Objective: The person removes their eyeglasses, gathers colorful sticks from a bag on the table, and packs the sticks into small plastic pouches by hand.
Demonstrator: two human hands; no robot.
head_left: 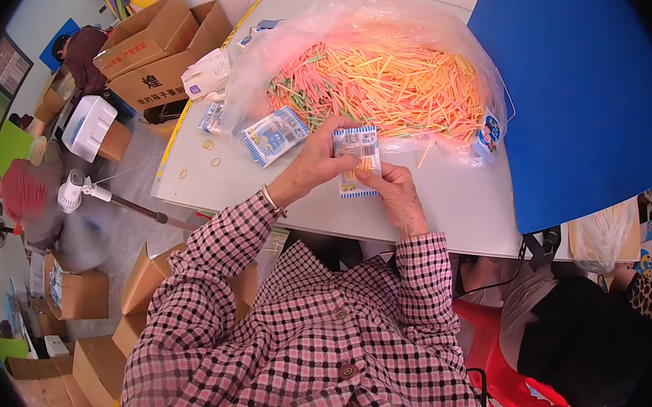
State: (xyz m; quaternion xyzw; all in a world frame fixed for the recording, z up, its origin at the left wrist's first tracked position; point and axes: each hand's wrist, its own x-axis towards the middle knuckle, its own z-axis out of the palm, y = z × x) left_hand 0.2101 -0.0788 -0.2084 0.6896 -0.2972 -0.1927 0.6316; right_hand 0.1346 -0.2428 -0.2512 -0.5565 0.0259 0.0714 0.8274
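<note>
Both hands hold one small blue-and-white packet (365, 139) upright over the table's front part, with thin sticks showing through its clear window. My left hand (313, 166) grips its left side, fingers at the top and thumb across the front. My right hand (403, 197) pinches its lower right side. Just beyond lies a large clear plastic bag (348, 15), open, with a heap of pink, orange and green sticks (393, 81). Left of my left hand rests a blue-and-white packet (275, 135). Another round-printed packet (486, 137) sits at the bag's right edge.
A blue panel (572, 89) borders the white table (466, 207) on the right. Rubber bands (215, 162) and a white package (206, 76) lie at the left. Cardboard boxes (152, 71) stand beyond. Co-workers (26, 191) are at far left; another person (586, 336) sits at lower right.
</note>
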